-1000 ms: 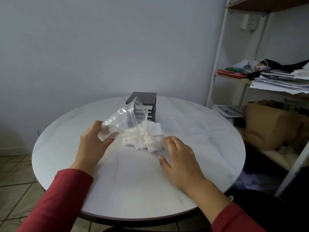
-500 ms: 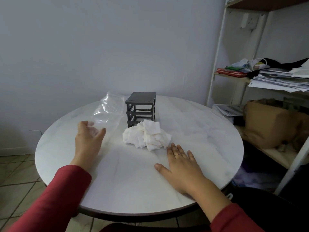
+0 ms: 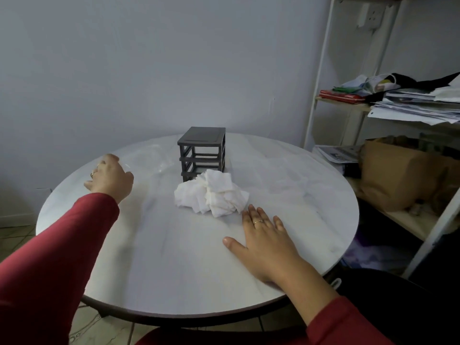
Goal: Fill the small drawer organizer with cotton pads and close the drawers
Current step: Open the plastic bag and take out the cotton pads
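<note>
A small dark grey drawer organizer (image 3: 202, 152) stands at the middle back of the round white table (image 3: 174, 265). Its frame looks hollow, and I see no drawers in it. A heap of white cotton pads (image 3: 211, 195) lies right in front of it, touching its base. My left hand (image 3: 109, 178) is at the table's left, fingers curled on the edge of a clear plastic bag (image 3: 149, 158) that lies flat left of the organizer. My right hand (image 3: 263, 235) rests flat on the table, fingers spread, just right of and nearer than the pads.
A white metal shelf unit (image 3: 321, 70) stands to the right, holding stacked papers (image 3: 418, 105) and a brown paper bag (image 3: 398, 175). A plain wall is behind the table. Tiled floor shows at the lower left.
My left hand carried the emptied plastic bag off the pads to the left and lowered it flat onto the table. My right hand stayed flat beside the pads.
</note>
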